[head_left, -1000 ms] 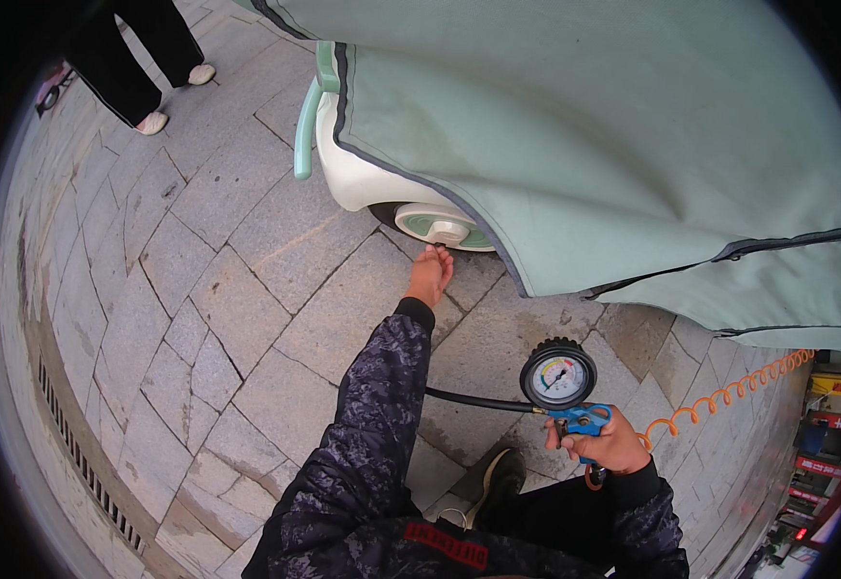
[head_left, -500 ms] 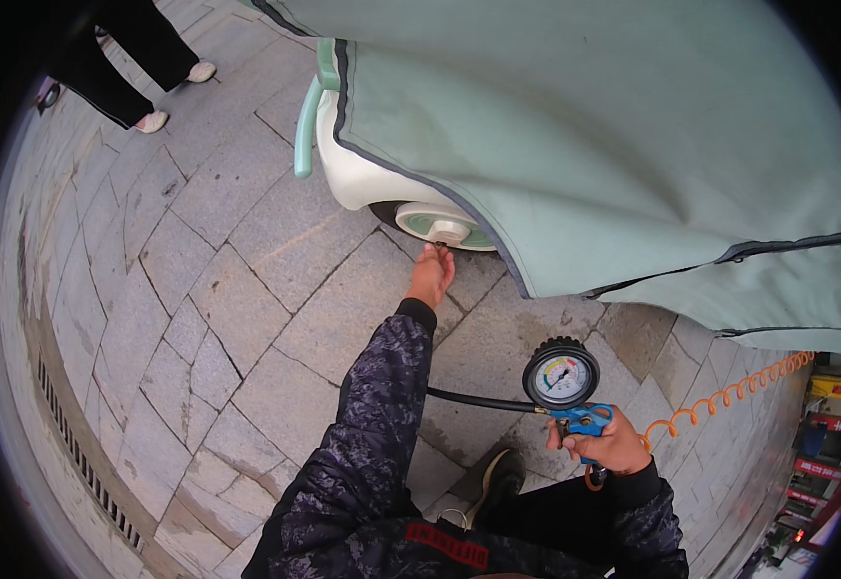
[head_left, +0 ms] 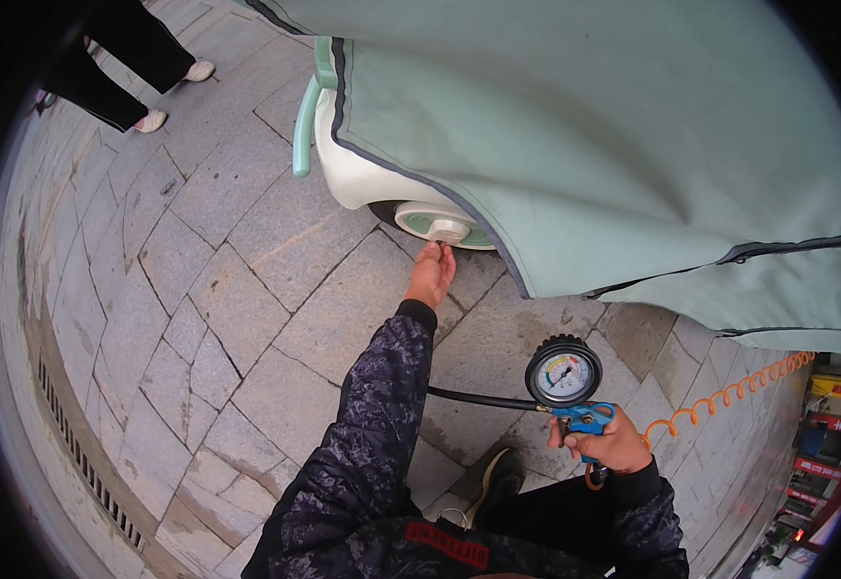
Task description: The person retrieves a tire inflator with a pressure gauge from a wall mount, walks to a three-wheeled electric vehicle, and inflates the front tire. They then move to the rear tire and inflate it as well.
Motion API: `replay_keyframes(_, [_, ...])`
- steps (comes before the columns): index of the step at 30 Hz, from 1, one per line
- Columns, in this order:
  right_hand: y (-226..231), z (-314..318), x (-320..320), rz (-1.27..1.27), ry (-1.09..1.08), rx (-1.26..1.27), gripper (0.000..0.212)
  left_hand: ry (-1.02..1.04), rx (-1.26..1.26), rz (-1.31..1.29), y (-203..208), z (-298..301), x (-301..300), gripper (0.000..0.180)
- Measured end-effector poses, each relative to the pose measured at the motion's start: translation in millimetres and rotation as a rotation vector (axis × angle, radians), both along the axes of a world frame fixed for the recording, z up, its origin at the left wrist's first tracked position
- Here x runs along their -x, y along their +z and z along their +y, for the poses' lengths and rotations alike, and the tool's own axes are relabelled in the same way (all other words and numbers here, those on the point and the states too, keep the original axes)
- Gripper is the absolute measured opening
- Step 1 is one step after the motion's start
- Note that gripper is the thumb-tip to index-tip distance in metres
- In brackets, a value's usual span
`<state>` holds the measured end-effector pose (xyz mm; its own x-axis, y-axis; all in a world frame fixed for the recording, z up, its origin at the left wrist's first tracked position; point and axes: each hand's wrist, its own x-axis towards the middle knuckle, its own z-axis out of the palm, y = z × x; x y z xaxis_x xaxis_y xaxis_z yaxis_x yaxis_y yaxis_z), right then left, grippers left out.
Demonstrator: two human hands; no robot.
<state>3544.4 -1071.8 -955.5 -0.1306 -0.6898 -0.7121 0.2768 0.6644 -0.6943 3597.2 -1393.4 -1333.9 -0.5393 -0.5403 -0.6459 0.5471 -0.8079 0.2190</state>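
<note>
Head view: left hand [head_left: 432, 275], fingers loosely extended, touching small wheel [head_left: 445, 225] under green cover [head_left: 613, 145]; right hand [head_left: 609, 446] gripping blue-handled pressure gauge [head_left: 563, 374] with black hose [head_left: 483, 398].

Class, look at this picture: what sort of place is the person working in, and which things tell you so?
Probably an outdoor paved roadside or forecourt: grey stone paving slabs, a small vehicle under a pale green fabric cover, and a round-dialled tyre inflator gauge with blue handle on a coiled orange air hose.

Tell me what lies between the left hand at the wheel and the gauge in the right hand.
In the head view, bare grey paving stones separate the left hand from the round gauge; only the black hose runs nearby.
</note>
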Motion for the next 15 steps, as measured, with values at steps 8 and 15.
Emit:
replay_keyframes(8, [-2, -2, -4, 0.027, -0.030, 0.015, 0.035, -0.162, 0.019, -0.071, -13, -6, -1, 0.022])
replay_keyframes(15, [0, -4, -4, 0.041, -0.034, 0.014, 0.034, -0.018, 0.004, -0.007, -7, 1, -1, 0.022])
